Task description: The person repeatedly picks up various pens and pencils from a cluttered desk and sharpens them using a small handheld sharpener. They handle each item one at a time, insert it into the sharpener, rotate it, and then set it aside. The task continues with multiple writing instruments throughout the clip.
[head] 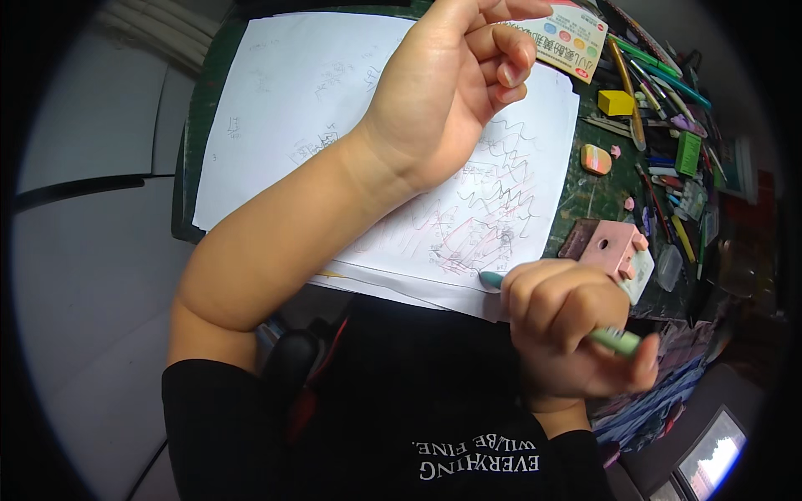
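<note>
My left hand [445,94] is raised over the upper part of a stack of white paper sheets [282,87]. Its fingers are loosely curled with nothing between them. Fingertips overlap a printed cardboard box [567,37]; whether they touch it I cannot tell. Lower right, my right hand [564,313] is closed in a fist around a green pen [617,342]. The pen's teal end points left, over the lower right edge of the top sheet; contact with the paper is unclear. Handwriting, black squiggles and pink hatching mark that sheet.
On the dark green tabletop [570,194], to the right, lie a yellow block [616,103], an eraser [595,160], a green small box [689,153] and several pens and pencils. A pink block with a round hole [608,244] sits just beyond my right hand.
</note>
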A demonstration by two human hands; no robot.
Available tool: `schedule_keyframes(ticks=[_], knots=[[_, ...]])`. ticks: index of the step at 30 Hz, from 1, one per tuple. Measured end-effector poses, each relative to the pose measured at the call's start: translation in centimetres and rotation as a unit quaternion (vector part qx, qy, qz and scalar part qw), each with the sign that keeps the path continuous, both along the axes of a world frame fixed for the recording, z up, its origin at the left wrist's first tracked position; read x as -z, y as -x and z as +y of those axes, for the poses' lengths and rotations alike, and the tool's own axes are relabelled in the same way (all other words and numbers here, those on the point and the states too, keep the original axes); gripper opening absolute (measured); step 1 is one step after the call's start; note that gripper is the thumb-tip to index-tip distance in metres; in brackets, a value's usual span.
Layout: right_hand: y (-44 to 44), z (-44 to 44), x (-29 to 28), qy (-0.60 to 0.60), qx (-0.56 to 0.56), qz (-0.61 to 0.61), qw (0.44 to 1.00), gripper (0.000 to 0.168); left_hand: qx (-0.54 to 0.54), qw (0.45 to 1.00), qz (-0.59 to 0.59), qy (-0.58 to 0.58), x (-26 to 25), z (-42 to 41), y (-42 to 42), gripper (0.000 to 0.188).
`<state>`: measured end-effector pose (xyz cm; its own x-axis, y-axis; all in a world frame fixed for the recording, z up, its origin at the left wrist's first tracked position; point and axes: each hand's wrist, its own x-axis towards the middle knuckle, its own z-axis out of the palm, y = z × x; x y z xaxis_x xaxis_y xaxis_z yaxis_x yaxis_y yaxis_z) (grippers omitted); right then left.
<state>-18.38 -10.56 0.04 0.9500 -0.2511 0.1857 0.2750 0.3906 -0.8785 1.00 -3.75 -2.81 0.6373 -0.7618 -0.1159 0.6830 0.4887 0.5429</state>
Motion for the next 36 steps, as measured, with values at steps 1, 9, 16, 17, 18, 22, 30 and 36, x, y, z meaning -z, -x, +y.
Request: schedule_keyframes(ticks=[1,9,16,17,18,22,30,36], knots=[[0.2,-0.1,0.3,0.005,0.016,-0.006,1.000,0.071,0.003,1.000,-0.013,-0.001,0.2,0.0,0.0,0.039],[1.3,-0.6,0.6,0.015,0.057,-0.057,0.997,0.071,0.040,0.997,-0.059,-0.007,-0.1,0.3,0.5,0.046],[2.6,-0.6,0.2,-0.019,0.107,-0.075,0.991,0.071,0.036,0.996,-0.079,-0.005,0.0,0.0,0.7,0.049],[2.9,-0.7,0.0,-0.043,0.124,-0.090,0.987,0.072,0.022,0.994,-0.105,0.005,1.0,-0.1,0.6,0.047],[3.2,-0.9,0.0,-0.066,0.142,-0.106,0.982,0.074,0.010,0.991,-0.131,0.014,0.6,-0.6,0.8,0.046],[4.5,-2.8,-0.7,-0.123,0.108,-0.087,0.983,0.072,0.043,0.976,-0.200,-0.072,-1.8,-0.3,2.6,0.046],[5.2,-5.1,-0.6,-0.279,0.050,-0.153,0.947,0.060,0.057,0.986,-0.153,-0.038,-1.2,0.6,2.1,0.045],[5.9,-5.8,0.1,-0.300,0.072,-0.138,0.941,0.055,0.062,0.985,-0.157,-0.021,-0.9,0.3,2.0,0.043]])
